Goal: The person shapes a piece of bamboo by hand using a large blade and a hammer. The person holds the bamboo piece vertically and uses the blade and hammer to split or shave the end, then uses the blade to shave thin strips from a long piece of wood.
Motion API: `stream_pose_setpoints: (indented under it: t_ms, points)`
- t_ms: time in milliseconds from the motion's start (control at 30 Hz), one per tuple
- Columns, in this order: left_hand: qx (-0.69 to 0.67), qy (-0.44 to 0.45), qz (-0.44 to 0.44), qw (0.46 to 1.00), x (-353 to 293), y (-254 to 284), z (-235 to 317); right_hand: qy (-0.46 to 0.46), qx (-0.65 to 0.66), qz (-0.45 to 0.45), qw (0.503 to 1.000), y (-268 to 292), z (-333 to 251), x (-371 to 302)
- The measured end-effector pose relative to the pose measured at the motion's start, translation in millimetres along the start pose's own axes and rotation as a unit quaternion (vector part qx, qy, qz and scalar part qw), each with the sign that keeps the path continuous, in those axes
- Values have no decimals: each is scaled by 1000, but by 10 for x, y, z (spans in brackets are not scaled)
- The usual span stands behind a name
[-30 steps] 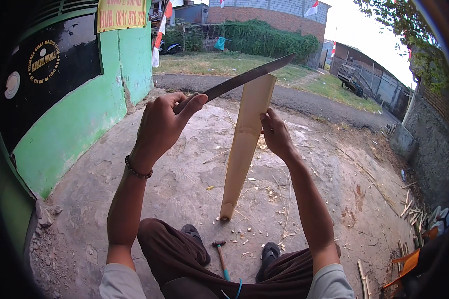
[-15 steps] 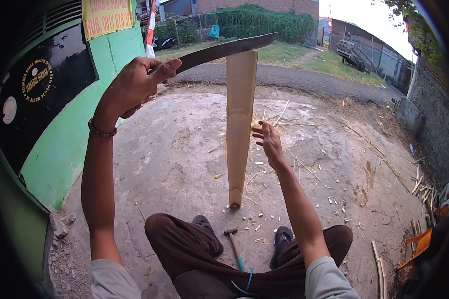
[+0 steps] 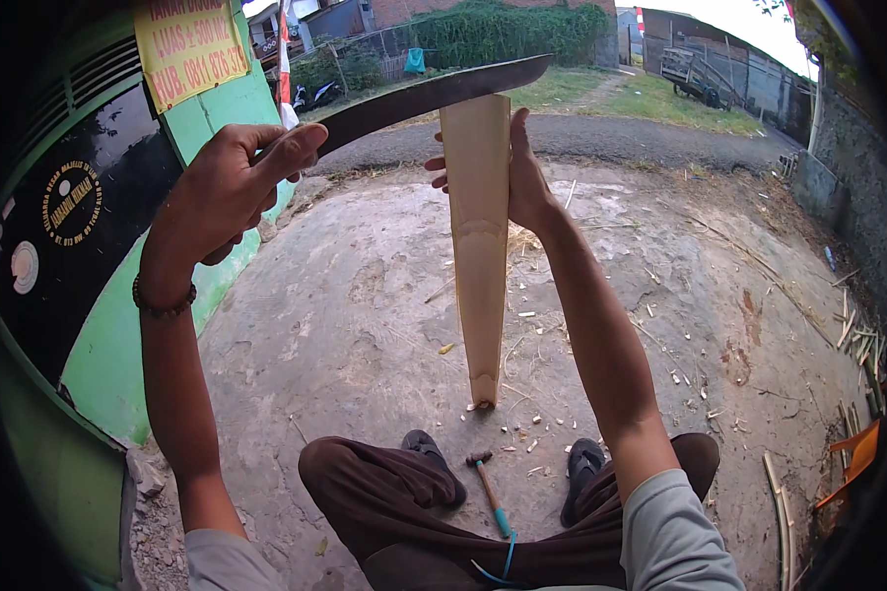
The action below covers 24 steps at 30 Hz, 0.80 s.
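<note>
My left hand (image 3: 232, 192) is closed round the handle of a long dark machete (image 3: 414, 100). The blade points right, its edge lying at the top end of a wide split bamboo piece (image 3: 479, 286). That piece stands upright on the concrete, pale inner face toward me, with a node line across its upper half and another near the foot. Around its upper part reaches my right hand (image 3: 528, 187), thumb up along the right edge and fingers passing behind to show past the left edge. The fingers' contact with its back is hidden.
A hammer (image 3: 489, 492) with a teal grip lies between my sandalled feet. Bamboo chips and strips scatter over the concrete (image 3: 355, 286). Split sticks (image 3: 862, 345) and an orange object (image 3: 852, 463) lie at the right. A green wall (image 3: 108, 325) stands close on the left.
My right hand has moved up from beside the bamboo to reach around its upper part. My left hand has shifted slightly left and down, still holding the machete on the bamboo's top.
</note>
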<state>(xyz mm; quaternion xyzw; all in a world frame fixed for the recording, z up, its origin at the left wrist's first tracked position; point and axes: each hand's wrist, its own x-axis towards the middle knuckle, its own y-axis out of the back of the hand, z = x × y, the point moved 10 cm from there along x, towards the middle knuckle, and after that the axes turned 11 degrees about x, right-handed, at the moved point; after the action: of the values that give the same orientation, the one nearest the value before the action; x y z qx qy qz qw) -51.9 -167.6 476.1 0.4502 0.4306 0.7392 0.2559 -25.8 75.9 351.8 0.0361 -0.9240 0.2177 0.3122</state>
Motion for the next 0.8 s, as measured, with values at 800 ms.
stream_pose_setpoints:
  t_ms: [800]
  points:
    - [-10, 2, 110, 994, -297, 11, -137, 150, -276, 273, 909, 181, -206, -187]
